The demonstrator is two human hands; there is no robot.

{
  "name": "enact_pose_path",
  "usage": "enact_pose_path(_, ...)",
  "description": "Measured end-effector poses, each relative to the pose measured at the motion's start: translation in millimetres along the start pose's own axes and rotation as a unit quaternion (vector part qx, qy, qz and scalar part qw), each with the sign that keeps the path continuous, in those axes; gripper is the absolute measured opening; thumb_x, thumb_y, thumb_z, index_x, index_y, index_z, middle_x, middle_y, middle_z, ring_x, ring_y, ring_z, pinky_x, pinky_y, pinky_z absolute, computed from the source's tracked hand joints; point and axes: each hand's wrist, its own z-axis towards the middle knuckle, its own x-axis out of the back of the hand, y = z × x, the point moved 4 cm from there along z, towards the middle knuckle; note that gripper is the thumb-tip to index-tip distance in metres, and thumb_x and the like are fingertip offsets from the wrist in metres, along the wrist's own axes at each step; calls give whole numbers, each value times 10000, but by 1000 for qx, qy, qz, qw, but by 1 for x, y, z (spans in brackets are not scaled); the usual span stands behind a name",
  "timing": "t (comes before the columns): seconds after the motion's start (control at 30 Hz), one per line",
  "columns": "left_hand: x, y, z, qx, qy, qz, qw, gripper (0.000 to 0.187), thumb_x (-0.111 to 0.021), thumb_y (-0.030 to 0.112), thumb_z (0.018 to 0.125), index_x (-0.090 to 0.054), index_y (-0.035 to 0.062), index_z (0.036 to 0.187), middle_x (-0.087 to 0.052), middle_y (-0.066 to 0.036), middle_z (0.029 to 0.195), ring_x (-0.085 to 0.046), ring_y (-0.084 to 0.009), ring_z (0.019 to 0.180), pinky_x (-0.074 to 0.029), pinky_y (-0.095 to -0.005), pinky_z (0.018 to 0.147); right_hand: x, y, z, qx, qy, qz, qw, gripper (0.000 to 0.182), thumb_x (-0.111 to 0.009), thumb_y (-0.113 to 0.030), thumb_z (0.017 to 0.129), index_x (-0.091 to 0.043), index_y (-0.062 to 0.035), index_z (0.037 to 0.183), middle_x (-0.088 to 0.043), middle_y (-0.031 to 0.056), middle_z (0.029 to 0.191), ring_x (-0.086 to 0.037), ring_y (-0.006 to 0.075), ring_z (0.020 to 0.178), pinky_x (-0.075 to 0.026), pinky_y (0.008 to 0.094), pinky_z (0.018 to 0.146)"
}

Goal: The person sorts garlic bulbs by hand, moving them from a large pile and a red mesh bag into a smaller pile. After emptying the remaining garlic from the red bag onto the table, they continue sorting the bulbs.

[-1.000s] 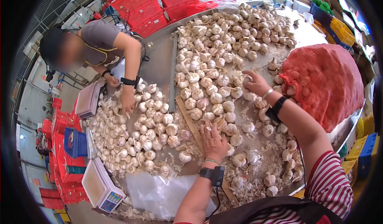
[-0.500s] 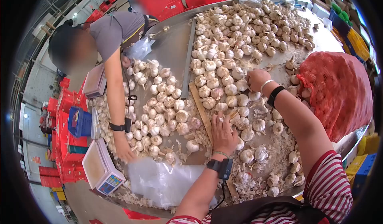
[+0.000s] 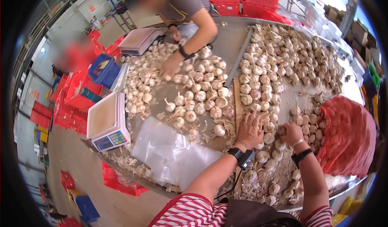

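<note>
My left hand point(image 3: 251, 131) lies palm down with fingers stretched over garlic bulbs beside the wooden strip point(image 3: 237, 101). It touches the bulbs but does not wrap round any. To its right my right hand point(image 3: 290, 133) has its fingers curled down by a garlic bulb point(image 3: 279, 145); what is inside them is hidden. A line of garlic bulbs point(image 3: 264, 87) runs up the table along the strip. Loose skins surround the bulbs near my wrists. Close to the right hand more bulbs point(image 3: 309, 126) spill by the red mesh sack point(image 3: 347, 138).
Across the table a co-worker's hand point(image 3: 171, 64) reaches into another heap of garlic point(image 3: 139, 81). A scale point(image 3: 107, 120) stands at the left edge, a second scale point(image 3: 139, 41) farther back. Clear plastic bags point(image 3: 169, 154) lie in front. A metal bar point(image 3: 239, 57) divides the tabletop.
The view has turned left. My right hand has come back toward me along the bulbs, while my left stays by the strip. The co-worker's hand has moved from the plastic to the garlic.
</note>
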Motion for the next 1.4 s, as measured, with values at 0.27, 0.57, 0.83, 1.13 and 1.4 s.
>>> enact_pose_path(0.27, -2, -20, -13, -63, -62, -19, 996, 475, -589, 233, 848, -505, 15, 1262, -360, -184, 1460, -303, -379, 1348, -264, -451, 1131, 18, 32, -122, -92, 58, 553, 826, 542, -776, -128, 615, -597, -23, 1116, -647, 74, 973, -644, 207, 872, -529, 317, 765)
enact_pose_path(0.57, -10, 8, -37, -101, -80, 97, 987, 521, -469, 316, 924, -470, 14, 1349, -303, -192, 1501, -177, -412, 1412, -207, -500, 1146, 29, 76, -309, -118, 195, 778, 585, 746, -742, -249, 698, -414, -38, 1334, -592, 144, 1143, -646, 243, 875, -574, 329, 560)
enact_pose_path(0.83, -53, 29, -58, -113, -178, 98, 973, 582, -541, 307, 862, -457, -18, 1337, -317, -222, 1484, -140, -431, 1422, -154, -569, 1137, -50, 128, -446, -145, 329, 824, 439, 529, -542, -288, 918, -446, -6, 1355, -573, 149, 1256, -601, 254, 1045, -553, 329, 718)
enact_pose_path(1.13, -14, 45, -83, -72, -163, -44, 983, 745, -707, 263, 791, -357, -31, 1379, -304, -282, 1457, -218, -436, 1393, -226, -492, 1139, -135, 78, -499, -175, 388, 895, 135, 271, -685, -197, 871, -589, -102, 1106, -646, 66, 1006, -641, 228, 887, -541, 318, 609)
enact_pose_path(1.4, 20, 59, -99, -68, -154, 71, 983, 636, -702, 205, 775, -436, 70, 1338, -474, -205, 1214, -493, -383, 1123, -410, -462, 975, -257, 124, -552, -457, 363, 792, 179, 187, -692, -269, 858, -630, -139, 978, -665, 49, 818, -663, 203, 683, -569, 320, 502)
